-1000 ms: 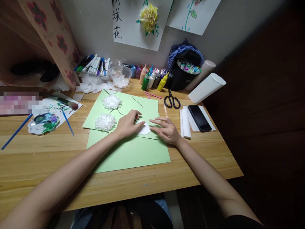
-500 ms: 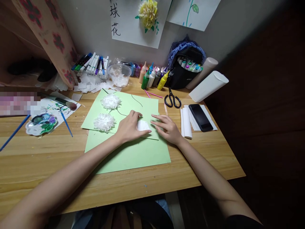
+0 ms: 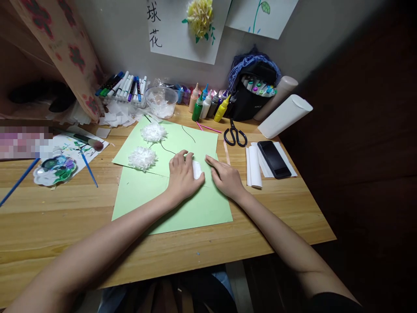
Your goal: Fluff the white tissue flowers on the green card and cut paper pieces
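Note:
My left hand (image 3: 183,176) rests on the green paper sheets, fingers spread and thumb apart. It lies over a small white paper piece (image 3: 196,170), partly hidden by the palm. My right hand (image 3: 227,177) is just to the right, with its index finger stretched out over the green paper, the other fingers bent and nothing visible in it. Two fluffy white paper flowers, an upper one (image 3: 153,132) and a lower one (image 3: 142,158), sit on the upper green sheet (image 3: 172,134). Thin dark curved lines run across that sheet. A second green sheet (image 3: 192,213) lies partly beneath it.
Black scissors (image 3: 235,135), a phone (image 3: 274,159) and folded white paper (image 3: 253,167) are on the right. Behind stand paint bottles (image 3: 197,108), a tub of paper scraps (image 3: 162,103) and markers (image 3: 127,89). A paint palette (image 3: 55,170) and brushes lie left.
The upper green sheet and its flowers have shifted slightly away from me. My left hand has turned a little upright, and my right hand has gone from spread fingers to one extended index finger.

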`<state>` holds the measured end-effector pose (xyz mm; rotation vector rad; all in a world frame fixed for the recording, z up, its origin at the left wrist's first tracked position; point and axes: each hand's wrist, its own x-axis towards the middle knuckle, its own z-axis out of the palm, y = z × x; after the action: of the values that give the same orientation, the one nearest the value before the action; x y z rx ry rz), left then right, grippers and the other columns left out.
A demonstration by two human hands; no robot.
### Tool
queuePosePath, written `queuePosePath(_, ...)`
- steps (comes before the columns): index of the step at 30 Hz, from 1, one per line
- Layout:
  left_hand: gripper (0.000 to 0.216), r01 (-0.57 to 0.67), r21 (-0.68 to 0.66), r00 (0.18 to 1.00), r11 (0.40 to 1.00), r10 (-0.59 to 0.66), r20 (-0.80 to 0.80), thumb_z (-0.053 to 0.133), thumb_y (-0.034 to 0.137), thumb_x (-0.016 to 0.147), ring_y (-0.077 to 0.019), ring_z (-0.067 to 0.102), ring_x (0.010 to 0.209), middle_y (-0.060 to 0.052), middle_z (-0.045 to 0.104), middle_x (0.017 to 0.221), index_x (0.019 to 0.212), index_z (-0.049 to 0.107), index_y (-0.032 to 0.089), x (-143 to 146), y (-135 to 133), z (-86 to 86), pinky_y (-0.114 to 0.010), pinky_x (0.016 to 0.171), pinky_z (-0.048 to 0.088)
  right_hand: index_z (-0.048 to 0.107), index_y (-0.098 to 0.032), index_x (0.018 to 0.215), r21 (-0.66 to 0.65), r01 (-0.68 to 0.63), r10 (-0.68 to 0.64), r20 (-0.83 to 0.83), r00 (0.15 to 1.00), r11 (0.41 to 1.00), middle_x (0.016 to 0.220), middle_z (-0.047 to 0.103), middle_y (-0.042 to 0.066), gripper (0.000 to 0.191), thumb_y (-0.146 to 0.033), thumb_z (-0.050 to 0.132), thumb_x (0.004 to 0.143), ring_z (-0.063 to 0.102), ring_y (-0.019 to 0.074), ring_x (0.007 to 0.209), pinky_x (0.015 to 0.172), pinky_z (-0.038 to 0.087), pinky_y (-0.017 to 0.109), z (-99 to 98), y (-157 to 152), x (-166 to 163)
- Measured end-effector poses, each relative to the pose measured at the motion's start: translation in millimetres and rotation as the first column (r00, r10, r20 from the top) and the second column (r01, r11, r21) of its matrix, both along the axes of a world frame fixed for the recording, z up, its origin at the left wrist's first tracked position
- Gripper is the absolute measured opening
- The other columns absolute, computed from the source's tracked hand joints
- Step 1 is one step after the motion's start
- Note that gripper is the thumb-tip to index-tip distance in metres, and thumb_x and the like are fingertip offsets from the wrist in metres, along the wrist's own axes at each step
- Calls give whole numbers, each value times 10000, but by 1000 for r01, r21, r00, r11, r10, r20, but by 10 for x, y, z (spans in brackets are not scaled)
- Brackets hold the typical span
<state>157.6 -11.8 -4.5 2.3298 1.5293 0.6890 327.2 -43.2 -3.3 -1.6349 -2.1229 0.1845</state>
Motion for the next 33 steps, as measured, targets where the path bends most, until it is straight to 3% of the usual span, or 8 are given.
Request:
queuePosePath(6, 533, 59, 16, 998, 998, -59, 16, 533, 386, 790, -350, 232, 1350, -202, 337, 1368, 1234, 389, 131, -18, 36, -70, -522, 1093, 220, 444, -240, 1360, 20, 4, -4, 32, 999, 1000, 1145, 684, 23, 484, -164, 431, 881, 666, 221, 943, 772, 550, 348, -2, -4, -3)
queuePosePath(15, 645, 126, -24, 992, 992, -126, -6, 542, 496, 808, -400, 136, 1398, -247, 263, 1452, 1280, 358, 97, -56, 43, -82, -565, 1104, 175, 460, -229, 1345, 12, 5, -5, 30, 1000, 1000, 1160, 677, 26, 466, -162, 441, 884, 666, 219, 950, 789, 547, 353, 3, -3, 2)
queuePosePath(22, 568, 128, -28, 992, 991, -128, 12, 509, 440, 842, -386, 148, 1402, -219, 252, 1473, 1293, 346, 135, -50, 36, -100, -582, 1092, 198, 460, -228, 1345, -4, 13, -13, 43, 999, 1000, 1178, 668, 12, 466, -170, 442, 883, 658, 219, 977, 763, 543, 342, 15, 1, -2)
queuePosePath(26, 600, 128, -32, 992, 991, -127, 20, 490, 495, 845, -373, 164, 1400, -232, 254, 1466, 1285, 361, 109, -60, 41, -77, -554, 1106, 199, 462, -223, 1344, -39, 26, -24, 67, 997, 999, 1175, 669, 23, 460, -175, 445, 887, 654, 213, 981, 782, 533, 330, 27, 0, -7)
queuePosePath(29, 638, 82, -28, 997, 996, -81, 14, 483, 545, 833, -373, 229, 1373, -256, 261, 1451, 1264, 384, 84, -48, 56, -59, -536, 1098, 229, 483, -207, 1330, -45, 38, -34, 83, 996, 998, 1158, 677, 34, 443, -179, 448, 890, 657, 208, 965, 786, 527, 320, 34, -6, -14)
queuePosePath(33, 608, -6, -13, 1000, 1000, 6, 23, 539, 482, 812, -358, 302, 1328, -245, 279, 1434, 1251, 394, 87, -12, 77, -57, -513, 1080, 273, 496, -199, 1326, -34, 47, -44, 101, 994, 998, 1137, 686, 46, 435, -188, 450, 893, 662, 208, 942, 772, 524, 315, 35, -13, -20)
